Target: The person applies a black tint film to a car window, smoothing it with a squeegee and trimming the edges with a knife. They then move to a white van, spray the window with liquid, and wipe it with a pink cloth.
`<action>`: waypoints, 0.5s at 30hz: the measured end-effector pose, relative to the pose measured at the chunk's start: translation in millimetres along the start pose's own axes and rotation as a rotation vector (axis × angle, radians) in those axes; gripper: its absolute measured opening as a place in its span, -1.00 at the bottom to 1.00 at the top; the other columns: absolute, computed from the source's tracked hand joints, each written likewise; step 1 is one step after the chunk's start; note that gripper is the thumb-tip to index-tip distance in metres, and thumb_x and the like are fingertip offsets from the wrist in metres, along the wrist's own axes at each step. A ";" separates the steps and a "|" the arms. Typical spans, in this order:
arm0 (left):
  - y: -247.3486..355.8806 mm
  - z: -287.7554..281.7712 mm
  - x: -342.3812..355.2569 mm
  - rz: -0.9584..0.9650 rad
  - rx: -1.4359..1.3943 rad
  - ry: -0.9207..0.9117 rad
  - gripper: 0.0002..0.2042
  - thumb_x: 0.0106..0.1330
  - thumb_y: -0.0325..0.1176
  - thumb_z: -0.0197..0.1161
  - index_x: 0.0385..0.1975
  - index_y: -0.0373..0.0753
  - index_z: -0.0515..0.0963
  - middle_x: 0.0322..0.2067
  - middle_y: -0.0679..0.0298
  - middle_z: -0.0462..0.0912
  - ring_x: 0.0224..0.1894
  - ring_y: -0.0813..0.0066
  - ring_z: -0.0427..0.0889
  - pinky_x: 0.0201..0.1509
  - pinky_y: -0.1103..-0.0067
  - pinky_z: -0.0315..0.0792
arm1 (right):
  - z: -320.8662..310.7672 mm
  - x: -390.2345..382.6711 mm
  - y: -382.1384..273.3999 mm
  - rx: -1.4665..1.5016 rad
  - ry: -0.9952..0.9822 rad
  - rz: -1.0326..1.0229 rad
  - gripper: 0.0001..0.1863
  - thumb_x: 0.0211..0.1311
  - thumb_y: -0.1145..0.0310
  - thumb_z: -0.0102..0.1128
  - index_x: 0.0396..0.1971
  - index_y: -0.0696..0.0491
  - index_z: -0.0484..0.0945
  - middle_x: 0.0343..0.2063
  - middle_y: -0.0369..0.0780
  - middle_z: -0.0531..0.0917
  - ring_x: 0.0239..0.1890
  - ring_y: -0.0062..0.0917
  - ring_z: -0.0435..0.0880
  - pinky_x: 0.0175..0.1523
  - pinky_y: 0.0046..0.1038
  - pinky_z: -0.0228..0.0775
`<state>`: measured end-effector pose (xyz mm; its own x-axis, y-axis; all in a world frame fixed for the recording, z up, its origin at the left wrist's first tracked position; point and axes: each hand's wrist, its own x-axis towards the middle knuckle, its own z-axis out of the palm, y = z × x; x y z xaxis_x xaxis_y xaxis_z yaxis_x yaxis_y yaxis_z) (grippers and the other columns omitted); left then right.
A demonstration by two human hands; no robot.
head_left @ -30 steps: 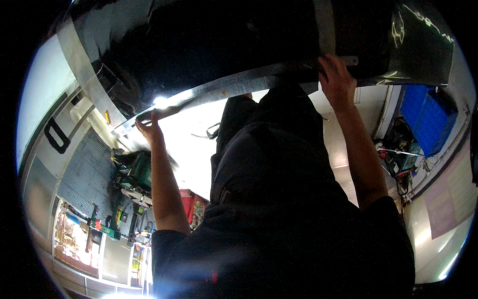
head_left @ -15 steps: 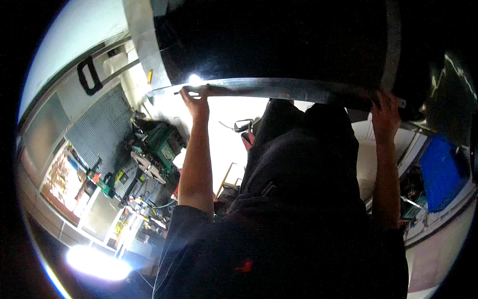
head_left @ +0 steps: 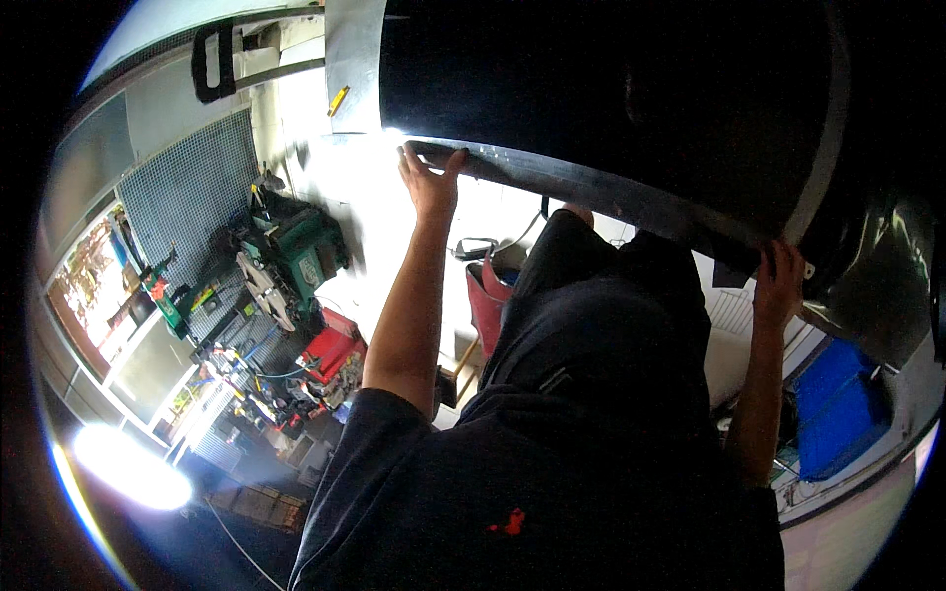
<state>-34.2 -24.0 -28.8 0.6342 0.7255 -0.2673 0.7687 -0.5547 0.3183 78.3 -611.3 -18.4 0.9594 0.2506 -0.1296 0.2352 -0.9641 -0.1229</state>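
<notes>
A broad dark sheet [head_left: 591,79] fills the top of the view, its near edge running at a slant from upper left to lower right. The person's dark shirt [head_left: 591,443] takes up most of the lower middle. Along the sheet's near edge lies a long metal strip [head_left: 591,187], reaching from beneath the left hand across to the right hand, with the middle stretch bare between them. Its right tip, which has a small hole, pokes out just past the right hand.

Lower right, well apart from the grip, is a blue crate [head_left: 838,409]; on the left side stand a green machine [head_left: 315,256] and, below it, a red box [head_left: 333,350].

The left hand [head_left: 431,187] is at the strip's left part, thumb and fingers spread wide apart, their tips touching the strip along its lower side. The right hand [head_left: 778,281] is near the other end, its fingers laid close together over the strip; its thumb is hidden, so whether it pinches the metal cannot be told.

A small yellow tool [head_left: 339,100] rests on a pale panel [head_left: 353,59] beyond the left hand, near the strip but apart from it. The green machine carries a light mark too small to read, and a red mark [head_left: 509,522] sits on the shirt, its shape unclear. Any markings on the strip cannot be made out.
</notes>
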 end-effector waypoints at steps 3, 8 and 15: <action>-2.5 2.3 -0.6 0.032 -0.043 0.030 0.11 0.12 0.06 0.54 0.49 -0.43 -0.02 0.48 -0.31 -0.03 0.54 -0.24 -0.04 0.58 0.07 -0.01 | 3.4 -0.8 4.0 0.007 0.016 -0.020 -0.62 0.29 0.33 0.39 0.10 -0.02 0.64 0.20 -0.19 0.58 0.15 -0.27 0.65 0.13 -0.28 0.63; -1.6 2.4 -3.4 0.025 -0.019 0.043 0.11 0.13 0.09 0.53 0.49 -0.45 -0.01 0.49 -0.31 -0.04 0.54 -0.26 -0.06 0.59 0.07 -0.04 | 7.1 -3.6 10.5 0.035 -0.018 -0.009 -0.62 0.34 0.32 0.34 0.14 -0.04 0.62 0.18 -0.17 0.56 0.17 -0.27 0.61 0.17 -0.29 0.56; 5.6 -0.2 -4.9 0.005 -0.028 0.050 0.09 0.13 0.07 0.53 0.49 -0.44 0.02 0.50 -0.28 -0.05 0.56 -0.22 -0.09 0.60 0.10 -0.05 | 4.0 -3.2 12.6 0.007 -0.017 0.005 -0.60 0.33 0.23 0.34 0.14 -0.03 0.62 0.17 -0.14 0.57 0.14 -0.18 0.64 0.18 -0.23 0.57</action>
<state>-33.0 -30.5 -25.5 0.6327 0.7423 -0.2205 0.7624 -0.5472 0.3454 77.5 -624.0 -23.5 0.9576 0.2476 -0.1473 0.2295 -0.9647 -0.1293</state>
